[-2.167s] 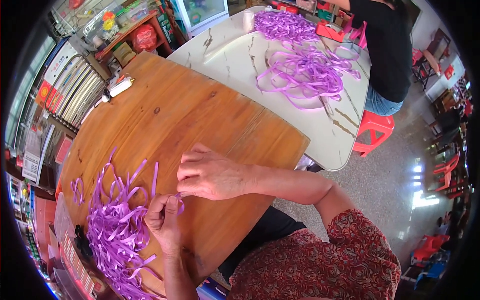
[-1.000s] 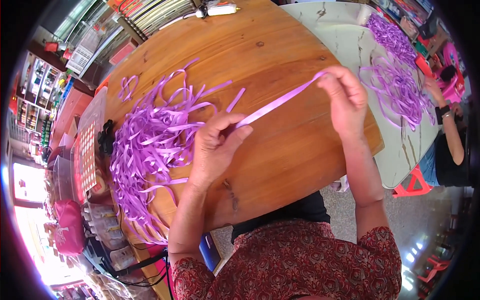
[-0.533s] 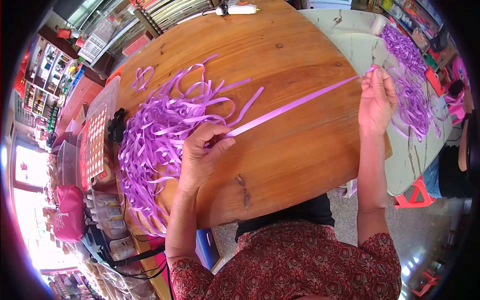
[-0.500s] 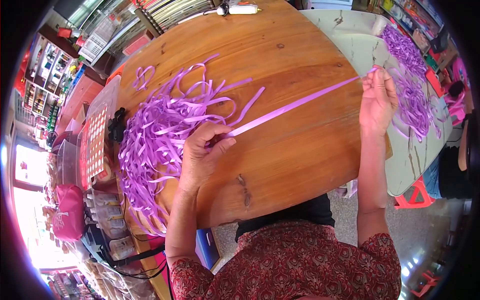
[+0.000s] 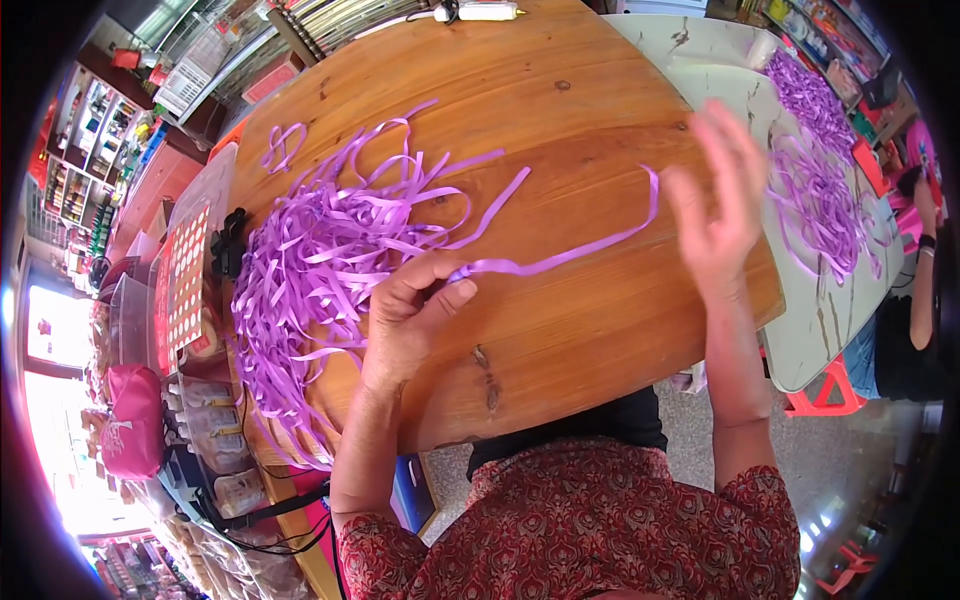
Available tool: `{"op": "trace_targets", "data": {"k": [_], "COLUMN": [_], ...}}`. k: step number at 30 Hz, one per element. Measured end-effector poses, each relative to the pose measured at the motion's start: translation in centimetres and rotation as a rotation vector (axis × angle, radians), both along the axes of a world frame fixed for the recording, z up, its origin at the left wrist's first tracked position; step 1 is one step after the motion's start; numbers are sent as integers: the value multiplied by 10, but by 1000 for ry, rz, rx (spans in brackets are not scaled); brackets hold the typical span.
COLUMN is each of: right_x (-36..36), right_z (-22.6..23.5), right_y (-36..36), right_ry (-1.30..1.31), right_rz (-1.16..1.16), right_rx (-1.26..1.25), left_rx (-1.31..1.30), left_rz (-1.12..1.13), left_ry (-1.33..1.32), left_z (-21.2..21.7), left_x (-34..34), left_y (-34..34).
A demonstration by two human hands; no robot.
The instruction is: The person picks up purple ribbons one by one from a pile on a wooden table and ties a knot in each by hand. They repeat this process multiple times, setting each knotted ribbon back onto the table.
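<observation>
Between thumb and fingers, my left hand (image 5: 415,315) pinches one end of a purple ribbon (image 5: 560,258). The ribbon runs slack to the right over the wooden table (image 5: 590,340), its free end curling upward. Beside that free end is my right hand (image 5: 722,205), fingers apart and somewhat smeared by motion, with nothing in it. A big tangled pile of purple ribbon strips (image 5: 325,255) lies just left of my left hand. Past the pile's far edge a small loop of ribbon (image 5: 285,147) rests by itself.
On the right stands a white marble-patterned table (image 5: 815,335) bearing another heap of purple ribbon (image 5: 825,205). A white glue gun (image 5: 480,12) lies at the far table edge. Plastic boxes (image 5: 215,425) and cables crowd the left side. Another person's arm (image 5: 922,290) shows at far right.
My right hand has let go of the ribbon's far end and opened, moving slightly left. The ribbon, taut before, now hangs slack and curled. My left hand keeps its pinch.
</observation>
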State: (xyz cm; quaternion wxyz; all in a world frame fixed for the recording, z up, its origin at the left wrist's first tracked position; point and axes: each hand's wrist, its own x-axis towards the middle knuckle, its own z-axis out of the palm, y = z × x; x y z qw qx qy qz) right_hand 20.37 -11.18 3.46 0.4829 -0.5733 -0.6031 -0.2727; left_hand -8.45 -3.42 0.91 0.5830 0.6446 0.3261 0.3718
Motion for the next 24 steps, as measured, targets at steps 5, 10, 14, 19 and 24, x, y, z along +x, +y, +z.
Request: {"op": "trace_targets", "data": {"k": [5, 10, 14, 19, 24], "right_x": [-47, -62, -65, -70, -74], "right_z": [-9, -15, -16, -14, -10], "right_y": [-4, -4, -6, -11, -13], "right_ry": [-156, -185, -200, -144, -94], "right_rz": [485, 651, 683, 694, 723], "right_rx": [-231, -248, -253, -196, -179], "left_rx": [189, 363, 402, 314, 306], "left_rz": [-190, -285, -385, -369, -333], "left_ry": [140, 169, 262, 226, 239], "left_z": [11, 19, 25, 25, 30], "left_x": [12, 23, 22, 19, 17], "left_y": [-8, -14, -16, -19, -27]}}
